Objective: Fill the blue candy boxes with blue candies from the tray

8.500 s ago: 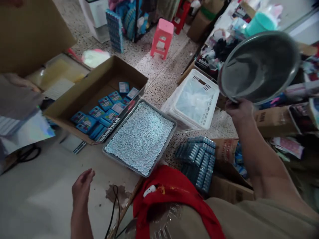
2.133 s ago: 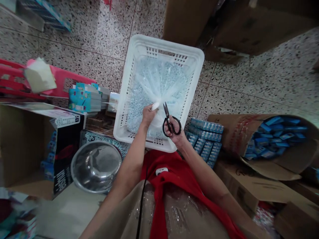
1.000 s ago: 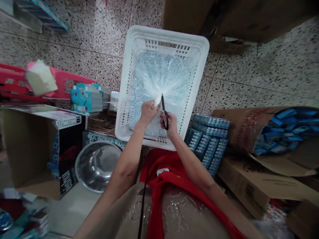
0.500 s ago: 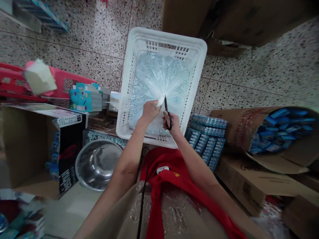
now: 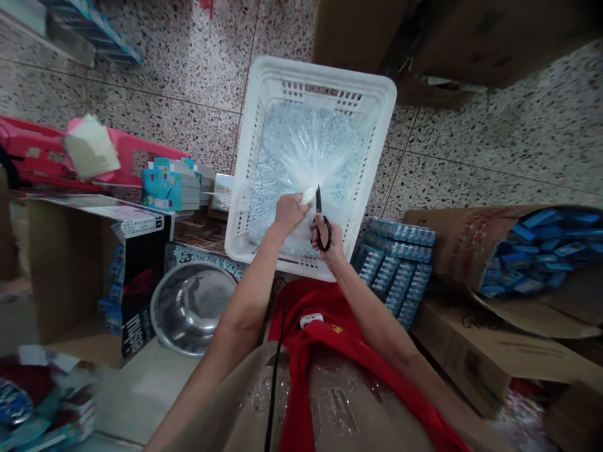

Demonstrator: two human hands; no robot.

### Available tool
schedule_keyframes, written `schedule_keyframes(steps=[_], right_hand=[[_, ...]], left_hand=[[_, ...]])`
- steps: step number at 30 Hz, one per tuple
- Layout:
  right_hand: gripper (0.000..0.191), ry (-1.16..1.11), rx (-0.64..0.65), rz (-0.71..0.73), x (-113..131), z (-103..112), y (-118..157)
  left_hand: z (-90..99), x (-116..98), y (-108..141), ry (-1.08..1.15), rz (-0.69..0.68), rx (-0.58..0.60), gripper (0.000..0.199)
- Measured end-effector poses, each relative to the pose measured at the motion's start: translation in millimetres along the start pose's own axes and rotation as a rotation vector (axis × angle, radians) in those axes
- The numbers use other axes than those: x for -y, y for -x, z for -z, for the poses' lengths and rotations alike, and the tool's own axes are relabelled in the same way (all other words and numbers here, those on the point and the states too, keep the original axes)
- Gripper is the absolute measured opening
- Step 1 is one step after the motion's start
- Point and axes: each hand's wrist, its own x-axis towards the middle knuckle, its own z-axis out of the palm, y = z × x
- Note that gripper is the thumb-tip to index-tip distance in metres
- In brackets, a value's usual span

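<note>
A clear plastic bag [image 5: 306, 141] full of small pale-blue pieces lies inside a white plastic basket [image 5: 384, 125]. Its neck is gathered into a white twist, which my left hand [image 5: 291, 212] grips with closed fingers. My right hand [image 5: 330, 240] is closed round the handles of black scissors [image 5: 320, 204]. The scissor blades point away from me, close beside the gathered neck on its right. Whether the blades touch the plastic I cannot tell.
At left are a metal bowl [image 5: 188, 314], an open carton [image 5: 75, 276] and a stack of blue boxes [image 5: 172, 188]. Blue packs [image 5: 396, 263] are stacked right of the basket, beside a tipped carton [image 5: 443, 245] of blue boxes. Large cartons [image 5: 452, 37] stand at the far right.
The scissors have drawn slightly away from the gathered neck, and their handles look more spread. My left hand keeps its grip on the bag. The whole view has shifted a little.
</note>
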Motion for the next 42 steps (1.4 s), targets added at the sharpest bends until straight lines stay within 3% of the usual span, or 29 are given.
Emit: schedule_keyframes(steps=[5,13,20,28,33,37,39,42], right_hand=[[0.064,0.019,0.024,0.022,4.4,-3.3,-3.5],[0.066,0.056,0.058,-0.025,15.7,-4.8,-3.3],[0.069,0.156,0.023,-0.022,8.2,7.3,-14.4],[0.069,0.029,0.045,0.009,-4.6,10.3,-5.2],[0.078,-0.003,0.021,0.051,-17.2,13.8,4.9],[0.087,0.066,0.112,0.063,-15.5,28.1,9.1],[0.087,0.086,0.17,0.024,-9.1,35.8,10.7],[0.077,0.122,0.163,0.033,1.0,46.1,28.0]], left_hand=[[-6.7,-8.7,8.7,-0.079,0.021,-0.034,0.012],[-8.7,-3.2,6.5,-0.094,-0.039,-0.018,0.015],[-16.1,-5.6,6.7,-0.12,0.046,-0.025,0.013],[-2.3,-8.6,-0.3,-0.195,-0.001,0.072,0.019],[1.8,-12.4,3.0,-0.228,0.002,0.087,0.025],[5.4,-20.7,2.0,-0.211,0.041,0.141,0.029],[6.1,-24.5,8.7,-0.178,0.03,0.089,0.036],[0.9,-24.4,53.6,-0.061,0.047,-0.235,0.057]])
